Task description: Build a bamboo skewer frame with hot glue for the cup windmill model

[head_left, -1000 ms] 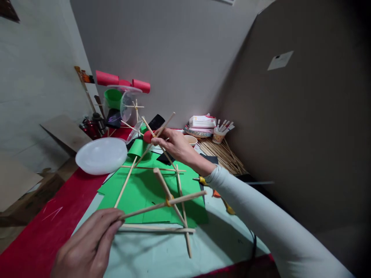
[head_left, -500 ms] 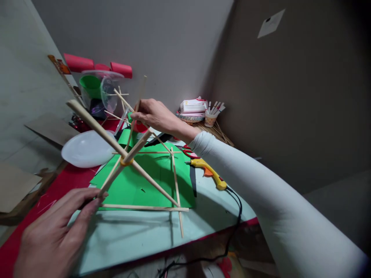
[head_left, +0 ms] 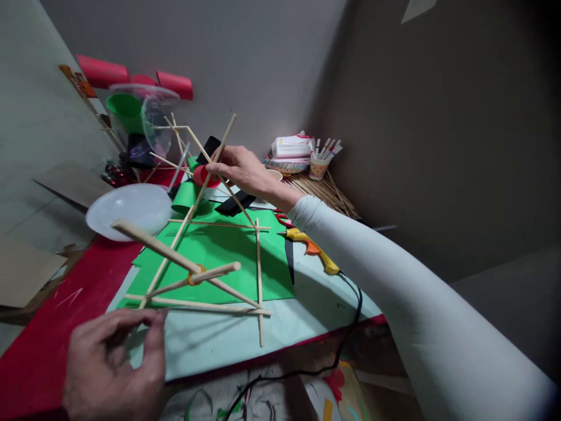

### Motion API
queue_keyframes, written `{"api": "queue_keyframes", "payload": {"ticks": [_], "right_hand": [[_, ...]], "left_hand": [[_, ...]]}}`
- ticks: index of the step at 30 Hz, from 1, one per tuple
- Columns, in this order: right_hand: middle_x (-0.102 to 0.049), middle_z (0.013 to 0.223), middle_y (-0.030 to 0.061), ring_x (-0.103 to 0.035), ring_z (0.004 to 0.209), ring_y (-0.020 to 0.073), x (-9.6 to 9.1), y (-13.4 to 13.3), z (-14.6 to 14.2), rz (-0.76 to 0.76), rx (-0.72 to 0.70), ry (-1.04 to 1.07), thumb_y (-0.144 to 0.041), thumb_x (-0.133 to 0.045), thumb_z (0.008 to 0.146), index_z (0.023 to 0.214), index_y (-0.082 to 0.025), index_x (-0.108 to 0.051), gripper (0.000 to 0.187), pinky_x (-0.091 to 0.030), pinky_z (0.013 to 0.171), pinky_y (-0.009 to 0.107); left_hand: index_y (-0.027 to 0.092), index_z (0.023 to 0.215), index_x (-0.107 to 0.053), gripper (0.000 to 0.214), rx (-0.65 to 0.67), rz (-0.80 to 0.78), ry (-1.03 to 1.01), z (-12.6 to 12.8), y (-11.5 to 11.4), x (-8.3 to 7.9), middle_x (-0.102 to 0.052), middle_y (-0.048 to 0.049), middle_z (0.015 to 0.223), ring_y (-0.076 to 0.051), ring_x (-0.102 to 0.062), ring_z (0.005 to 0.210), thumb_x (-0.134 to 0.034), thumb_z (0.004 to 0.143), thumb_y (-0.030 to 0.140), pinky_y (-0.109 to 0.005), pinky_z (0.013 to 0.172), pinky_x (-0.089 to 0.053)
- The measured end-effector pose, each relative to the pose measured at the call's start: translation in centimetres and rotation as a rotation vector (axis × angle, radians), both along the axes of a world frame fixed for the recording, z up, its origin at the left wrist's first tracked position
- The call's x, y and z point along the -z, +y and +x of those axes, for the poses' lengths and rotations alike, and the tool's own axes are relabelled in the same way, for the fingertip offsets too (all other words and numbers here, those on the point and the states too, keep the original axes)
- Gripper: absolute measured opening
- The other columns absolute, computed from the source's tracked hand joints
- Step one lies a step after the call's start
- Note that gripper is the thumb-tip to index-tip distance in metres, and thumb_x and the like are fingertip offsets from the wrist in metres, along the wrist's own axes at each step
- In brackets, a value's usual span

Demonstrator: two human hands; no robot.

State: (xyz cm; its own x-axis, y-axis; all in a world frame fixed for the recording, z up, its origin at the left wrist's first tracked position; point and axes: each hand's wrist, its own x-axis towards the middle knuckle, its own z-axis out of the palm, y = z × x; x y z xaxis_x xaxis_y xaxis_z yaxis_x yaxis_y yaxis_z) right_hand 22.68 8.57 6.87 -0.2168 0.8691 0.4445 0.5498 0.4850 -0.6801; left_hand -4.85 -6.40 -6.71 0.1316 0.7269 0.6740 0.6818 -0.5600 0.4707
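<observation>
A frame of thin wooden sticks (head_left: 259, 263) stands over green sheets (head_left: 228, 251) on the table. Two of its sticks cross toward me and are bound by a yellow-orange band (head_left: 196, 275). My right hand (head_left: 243, 169) pinches the upper part of the frame where two sticks cross, its arm reaching in from the right. Just below the frame's near left corner is my left hand (head_left: 118, 356). Its thumb and index fingertips come together, and whether anything is between them I cannot make out. Beyond my right hand lie a red paper roll (head_left: 204, 175) and black paper pieces (head_left: 234, 203).
A yellow glue gun (head_left: 313, 248) with a black cord lies at right, beside red-handled scissors (head_left: 283, 219). A white plate (head_left: 129, 213) is at left. Behind stand a cup of markers (head_left: 318, 168), a tissue pack (head_left: 291, 146) and bundled sticks (head_left: 326, 193).
My left hand has come off the frame's near left corner and moved down and right. The banded sticks have tipped lower. My right hand keeps its pinch on the top of the frame.
</observation>
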Motion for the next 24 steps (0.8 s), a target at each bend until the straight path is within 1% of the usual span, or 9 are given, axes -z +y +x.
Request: {"api": "queue_keyframes", "payload": {"ticks": [1,2,6,8,11,14,19,22,24], "right_hand": [[-0.071,0.088,0.0042,-0.060,0.081,0.0169,0.0,0.0,0.0,-0.002,-0.005,-0.001,-0.026,-0.060,0.097,0.086,-0.018,-0.063,0.014,-0.050,0.078,0.030],[-0.071,0.087,0.0038,-0.060,0.081,0.0166,0.1,0.0,0.0,0.000,-0.006,-0.002,-0.025,-0.060,0.097,0.085,-0.018,-0.062,0.014,-0.051,0.079,0.030],[-0.069,0.086,0.0037,-0.060,0.083,0.0174,-0.1,-0.2,0.0,0.025,-0.016,0.014,-0.025,-0.060,0.097,0.086,-0.017,-0.063,0.014,-0.053,0.081,0.032],[-0.068,0.086,0.0042,-0.059,0.083,0.0172,-0.4,-0.4,0.0,0.030,-0.026,0.039,-0.025,-0.060,0.097,0.087,-0.016,-0.063,0.014,-0.053,0.080,0.031],[-0.065,0.085,0.0035,-0.058,0.082,0.0158,-0.9,-0.9,-0.1,0.033,-0.031,0.050,-0.027,-0.060,0.097,0.087,-0.014,-0.062,0.017,-0.052,0.077,0.030],[-0.063,0.084,0.0017,-0.059,0.084,0.0147,-1.5,-1.2,-0.1,0.055,-0.019,0.029,-0.027,-0.059,0.098,0.089,-0.014,-0.062,0.016,-0.050,0.078,0.028],[-0.061,0.081,0.0002,-0.061,0.083,0.0135,-2.2,-1.1,0.4,0.021,0.021,0.023,-0.029,-0.059,0.099,0.088,-0.014,-0.061,0.018,-0.050,0.076,0.027],[-0.064,0.080,-0.0003,-0.060,0.079,0.0119,-2.3,-0.7,0.8,-0.016,0.009,0.071,-0.030,-0.059,0.098,0.088,-0.015,-0.061,0.018,-0.050,0.072,0.026],[-0.066,0.079,-0.0016,-0.060,0.076,0.0103,-2.2,-0.4,1.0,-0.047,-0.004,0.122,-0.032,-0.063,0.095,0.087,-0.017,-0.062,0.018,-0.049,0.069,0.025]], "left_hand": [[0.020,0.099,-0.061,0.010,-0.029,0.056,-0.018,0.2,-0.5,0.4,-0.061,-0.0026,0.094,-0.018,-0.064,0.082,-0.066,0.092,0.024,-0.034,0.071,-0.052],[0.019,0.101,-0.063,0.010,0.019,0.095,0.056,0.5,-0.9,0.7,-0.064,-0.0031,0.094,-0.018,-0.065,0.085,-0.067,0.092,0.022,-0.034,0.075,-0.052],[0.013,0.109,-0.065,0.020,0.350,0.229,0.344,1.9,-1.5,1.1,-0.073,-0.0075,0.107,-0.019,-0.067,0.104,-0.056,0.094,0.002,-0.033,0.099,-0.048],[0.010,0.111,-0.065,0.025,0.414,0.262,0.377,2.2,-1.2,1.1,-0.074,-0.0096,0.111,-0.021,-0.066,0.111,-0.054,0.092,-0.003,-0.034,0.104,-0.046],[0.008,0.114,-0.064,0.027,0.429,0.273,0.407,2.1,-1.0,1.2,-0.073,-0.0121,0.117,-0.022,-0.065,0.116,-0.053,0.092,-0.003,-0.034,0.108,-0.045],[0.009,0.116,-0.063,0.028,0.441,0.252,0.360,2.0,-1.1,1.3,-0.074,-0.0120,0.118,-0.020,-0.064,0.120,-0.054,0.092,-0.002,-0.031,0.114,-0.043],[0.008,0.132,-0.059,0.043,0.433,0.215,0.335,1.3,-1.6,1.2,-0.072,-0.0130,0.124,-0.015,-0.055,0.136,-0.056,0.090,-0.002,-0.025,0.125,-0.030],[0.010,0.146,-0.048,0.058,0.453,0.240,0.361,1.1,-1.4,1.4,-0.069,-0.0135,0.130,-0.016,-0.042,0.147,-0.054,0.090,-0.003,-0.030,0.127,-0.027],[0.012,0.152,-0.041,0.060,0.448,0.219,0.416,1.3,-1.2,1.7,-0.061,-0.0144,0.143,-0.019,-0.034,0.153,-0.051,0.093,0.001,-0.035,0.129,-0.024]]}}
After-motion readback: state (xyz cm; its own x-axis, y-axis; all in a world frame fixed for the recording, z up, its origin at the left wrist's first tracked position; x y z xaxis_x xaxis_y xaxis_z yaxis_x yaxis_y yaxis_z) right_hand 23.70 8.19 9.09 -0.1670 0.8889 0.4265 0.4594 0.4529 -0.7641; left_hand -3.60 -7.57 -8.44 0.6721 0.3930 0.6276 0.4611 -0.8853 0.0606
